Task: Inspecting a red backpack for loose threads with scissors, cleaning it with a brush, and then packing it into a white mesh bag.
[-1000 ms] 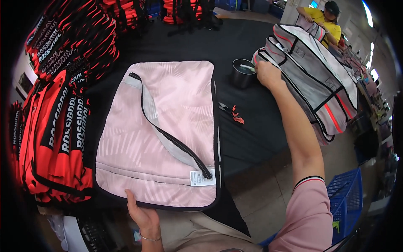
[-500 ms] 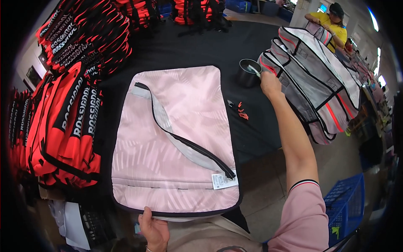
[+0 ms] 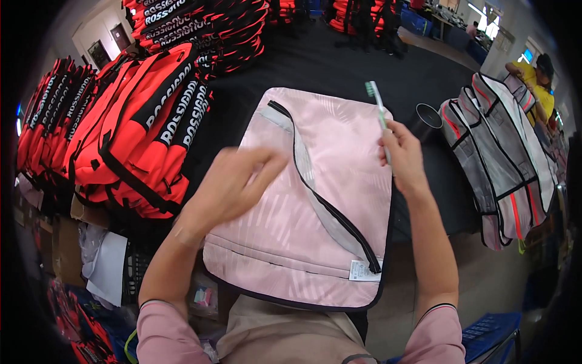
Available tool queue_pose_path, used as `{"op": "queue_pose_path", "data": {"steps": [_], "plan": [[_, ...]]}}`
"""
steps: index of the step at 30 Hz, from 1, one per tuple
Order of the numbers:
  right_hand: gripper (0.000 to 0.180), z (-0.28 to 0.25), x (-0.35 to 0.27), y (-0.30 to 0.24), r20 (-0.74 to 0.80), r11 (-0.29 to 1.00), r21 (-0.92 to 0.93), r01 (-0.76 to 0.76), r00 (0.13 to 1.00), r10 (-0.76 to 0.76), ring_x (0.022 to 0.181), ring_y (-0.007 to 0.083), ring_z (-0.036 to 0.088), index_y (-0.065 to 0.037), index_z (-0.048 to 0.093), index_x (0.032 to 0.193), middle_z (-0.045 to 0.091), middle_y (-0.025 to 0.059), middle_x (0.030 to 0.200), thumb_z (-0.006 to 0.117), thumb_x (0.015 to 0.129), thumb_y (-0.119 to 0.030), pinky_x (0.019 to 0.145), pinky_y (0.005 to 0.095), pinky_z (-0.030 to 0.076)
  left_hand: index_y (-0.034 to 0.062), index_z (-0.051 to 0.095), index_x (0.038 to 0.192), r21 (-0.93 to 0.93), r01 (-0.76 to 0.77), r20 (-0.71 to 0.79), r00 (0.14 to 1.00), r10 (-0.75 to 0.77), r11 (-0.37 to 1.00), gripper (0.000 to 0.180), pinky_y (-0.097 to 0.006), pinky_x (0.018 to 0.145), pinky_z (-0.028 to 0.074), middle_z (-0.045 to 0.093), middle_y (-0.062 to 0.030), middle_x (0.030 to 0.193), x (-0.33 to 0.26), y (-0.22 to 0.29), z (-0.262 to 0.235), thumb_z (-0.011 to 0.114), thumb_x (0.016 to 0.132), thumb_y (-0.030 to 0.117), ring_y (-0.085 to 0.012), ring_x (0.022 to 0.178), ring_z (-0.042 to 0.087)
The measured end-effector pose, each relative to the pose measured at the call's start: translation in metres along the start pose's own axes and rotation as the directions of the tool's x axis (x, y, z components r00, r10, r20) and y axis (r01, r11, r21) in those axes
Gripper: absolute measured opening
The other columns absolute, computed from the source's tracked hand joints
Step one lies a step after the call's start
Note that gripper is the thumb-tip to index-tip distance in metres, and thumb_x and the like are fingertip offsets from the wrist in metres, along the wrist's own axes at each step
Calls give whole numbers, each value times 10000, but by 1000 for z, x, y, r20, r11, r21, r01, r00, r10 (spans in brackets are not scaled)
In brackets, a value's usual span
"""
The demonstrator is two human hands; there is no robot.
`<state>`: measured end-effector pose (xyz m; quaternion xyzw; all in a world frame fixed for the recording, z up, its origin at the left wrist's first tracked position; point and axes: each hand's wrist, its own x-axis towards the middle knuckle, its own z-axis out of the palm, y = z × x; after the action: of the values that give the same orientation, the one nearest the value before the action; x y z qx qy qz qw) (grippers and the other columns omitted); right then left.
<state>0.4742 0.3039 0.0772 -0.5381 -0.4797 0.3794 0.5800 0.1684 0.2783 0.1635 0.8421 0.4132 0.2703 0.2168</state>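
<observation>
A pink patterned bag panel (image 3: 254,224) with black edge binding lies on the black-covered table, its lower edge towards me. A black zipper (image 3: 330,206) with a grey strip curves diagonally across it, ending near a white label (image 3: 362,270). My right hand (image 3: 403,155) grips a toothbrush (image 3: 382,115) by its handle, bristles up, over the panel's right edge. My left hand (image 3: 233,185) hovers over the panel's left part, smeared by motion; thumb and forefinger look apart with nothing between them. A dark cup (image 3: 428,116) stands right of the toothbrush.
Red and black bags (image 3: 136,127) stand stacked at left, more behind them (image 3: 200,30). Grey and white bag pieces with black binding (image 3: 506,158) are piled at right. A person in yellow (image 3: 536,82) works beyond them. A blue crate (image 3: 494,330) is at lower right.
My right hand has come back from the cup with the toothbrush lifted out. My left hand has left the panel's lower edge and moved up over it. The view has shifted left.
</observation>
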Motion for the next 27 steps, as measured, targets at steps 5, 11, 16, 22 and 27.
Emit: {"op": "queue_pose_path", "data": {"steps": [5, 11, 16, 22, 27], "plan": [[303, 83, -16, 54, 3, 990, -139, 36, 999, -36, 647, 114, 578, 11, 574, 1223, 626, 67, 809, 553, 949, -118, 570, 265, 480, 64, 620, 1230, 613, -113, -306, 878, 367, 782, 346, -434, 1037, 401, 665, -145, 1135, 111, -105, 83, 496, 969, 256, -308, 1070, 610], [287, 94, -84, 93, -49, 973, -230, 17, 998, -29, 688, 145, 570, 25, 578, 1197, 638, 75, 826, 544, 953, -123, 650, 290, 459, 103, 601, 1235, 372, 223, -109, 974, -196, 901, 464, -509, 1021, 377, 597, -164, 1126, 42, -150, 77, 703, 801, 231, -309, 1093, 536], [305, 109, -122, 96, 39, 983, -161, 83, 996, -78, 774, 52, 497, -5, 544, 1265, 562, -1, 884, 535, 964, -53, 681, 199, 417, 53, 468, 1303, 157, 455, -605, 746, -278, 877, 750, -396, 968, 419, 475, -151, 1157, -1, -129, 67, 821, 651, 166, -325, 1107, 468], [266, 119, -105, 53, 239, 994, -93, 62, 970, -38, 776, 61, 547, -8, 590, 1227, 584, 1, 854, 560, 969, -69, 693, 212, 457, -42, 540, 1209, -430, 474, -435, 637, -637, 768, 628, -343, 863, 493, 594, -139, 1097, -47, -177, 55, 821, 666, 101, -239, 998, 586], [215, 152, -48, 33, 394, 846, -201, 493, 832, -391, 666, 194, 614, -73, 668, 1118, 665, 88, 865, 630, 906, -83, 624, 301, 496, -44, 640, 1091, -885, 244, -72, 769, -635, 396, 394, -278, 807, 517, 688, -87, 975, -66, -186, 59, 774, 723, 1, -147, 853, 656]]}}
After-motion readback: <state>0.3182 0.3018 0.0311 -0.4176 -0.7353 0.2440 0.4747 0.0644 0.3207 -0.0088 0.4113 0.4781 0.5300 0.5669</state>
